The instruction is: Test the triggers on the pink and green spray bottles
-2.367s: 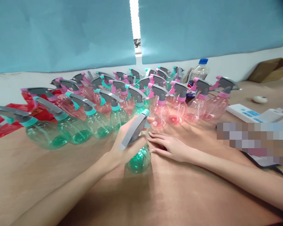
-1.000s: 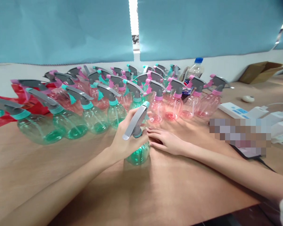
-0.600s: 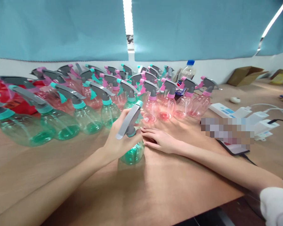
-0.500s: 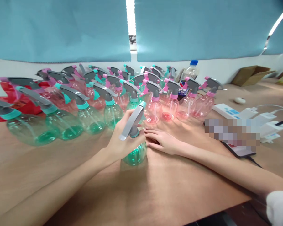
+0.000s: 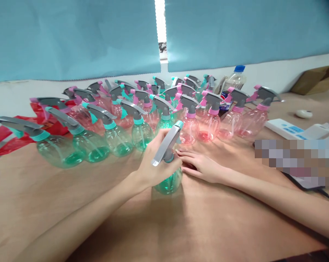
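My left hand [image 5: 153, 163] is wrapped round the neck of a green spray bottle [image 5: 168, 183] that stands upright on the table, its grey trigger head showing above my fingers. To the right, my right hand [image 5: 205, 165] lies low over the tabletop with fingers stretched toward that bottle. Its fingertips are partly hidden, so I cannot tell whether they touch the bottle. Behind my hands stand rows of spray bottles: green ones such as a clear green bottle [image 5: 119, 140] on the left, and pink ones such as a pink bottle [image 5: 208, 127] on the right.
A red plastic bag [image 5: 15, 133] lies at the far left. A drink bottle with a blue cap [image 5: 237, 78] stands behind the pink bottles. On the right are a white power strip [image 5: 284, 128], a blurred-out phone-like device, a white mouse-shaped object [image 5: 303, 114] and a cardboard box [image 5: 314, 80].
The camera view has turned slightly left, so everything sits further right in the picture. Both hands keep nearly the same pose, the left one still round the green spray bottle.
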A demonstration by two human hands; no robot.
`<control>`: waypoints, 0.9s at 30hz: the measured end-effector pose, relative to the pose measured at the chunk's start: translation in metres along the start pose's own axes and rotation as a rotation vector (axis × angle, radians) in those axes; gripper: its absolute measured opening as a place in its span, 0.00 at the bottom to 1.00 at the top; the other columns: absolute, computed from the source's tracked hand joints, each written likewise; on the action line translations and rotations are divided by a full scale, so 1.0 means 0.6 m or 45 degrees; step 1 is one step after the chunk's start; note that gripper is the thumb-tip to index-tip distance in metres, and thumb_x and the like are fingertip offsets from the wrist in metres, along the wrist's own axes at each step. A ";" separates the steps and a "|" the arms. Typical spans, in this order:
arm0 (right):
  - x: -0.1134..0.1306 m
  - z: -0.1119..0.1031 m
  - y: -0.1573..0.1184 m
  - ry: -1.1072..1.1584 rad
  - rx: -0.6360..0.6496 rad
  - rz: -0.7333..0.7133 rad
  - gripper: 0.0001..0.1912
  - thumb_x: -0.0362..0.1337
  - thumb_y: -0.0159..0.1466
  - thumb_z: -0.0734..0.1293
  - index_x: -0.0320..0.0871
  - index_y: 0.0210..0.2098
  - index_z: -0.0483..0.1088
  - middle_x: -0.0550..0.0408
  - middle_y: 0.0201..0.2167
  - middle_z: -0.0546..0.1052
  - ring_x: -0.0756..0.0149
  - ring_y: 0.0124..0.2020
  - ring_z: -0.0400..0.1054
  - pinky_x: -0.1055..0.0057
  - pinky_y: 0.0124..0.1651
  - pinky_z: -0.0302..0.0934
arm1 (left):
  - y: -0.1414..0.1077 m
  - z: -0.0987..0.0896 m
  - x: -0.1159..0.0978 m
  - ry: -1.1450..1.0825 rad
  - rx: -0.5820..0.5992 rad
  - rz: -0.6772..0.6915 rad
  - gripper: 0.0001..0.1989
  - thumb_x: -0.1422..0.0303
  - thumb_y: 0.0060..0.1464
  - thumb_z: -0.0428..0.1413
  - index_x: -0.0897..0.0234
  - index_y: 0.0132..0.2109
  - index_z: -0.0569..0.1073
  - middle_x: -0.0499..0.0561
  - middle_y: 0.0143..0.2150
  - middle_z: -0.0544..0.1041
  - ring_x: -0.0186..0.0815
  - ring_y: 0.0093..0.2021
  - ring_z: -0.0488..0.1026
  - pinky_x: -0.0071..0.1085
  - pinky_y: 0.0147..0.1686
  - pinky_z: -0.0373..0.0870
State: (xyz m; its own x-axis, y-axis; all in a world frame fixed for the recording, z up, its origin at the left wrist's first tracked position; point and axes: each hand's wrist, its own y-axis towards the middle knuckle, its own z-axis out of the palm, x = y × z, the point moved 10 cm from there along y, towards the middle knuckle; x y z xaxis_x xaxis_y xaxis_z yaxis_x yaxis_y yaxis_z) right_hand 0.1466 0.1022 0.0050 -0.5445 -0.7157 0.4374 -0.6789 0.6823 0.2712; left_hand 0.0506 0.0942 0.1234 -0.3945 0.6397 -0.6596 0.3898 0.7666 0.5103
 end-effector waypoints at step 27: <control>0.005 -0.004 0.000 0.012 -0.030 -0.020 0.22 0.45 0.70 0.59 0.42 0.60 0.66 0.42 0.61 0.69 0.52 0.63 0.60 0.50 0.63 0.59 | 0.004 -0.002 -0.015 -0.140 0.029 -0.070 0.14 0.75 0.43 0.51 0.58 0.38 0.57 0.41 0.28 0.64 0.29 0.23 0.63 0.28 0.26 0.62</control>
State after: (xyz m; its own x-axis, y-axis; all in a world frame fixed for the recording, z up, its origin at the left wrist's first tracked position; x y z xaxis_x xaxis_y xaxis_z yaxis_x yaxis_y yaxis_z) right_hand 0.1462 0.1003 0.0085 -0.5293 -0.7249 0.4409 -0.6754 0.6745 0.2981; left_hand 0.0538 0.0905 0.1312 -0.3229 0.5857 -0.7434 0.3890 0.7982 0.4599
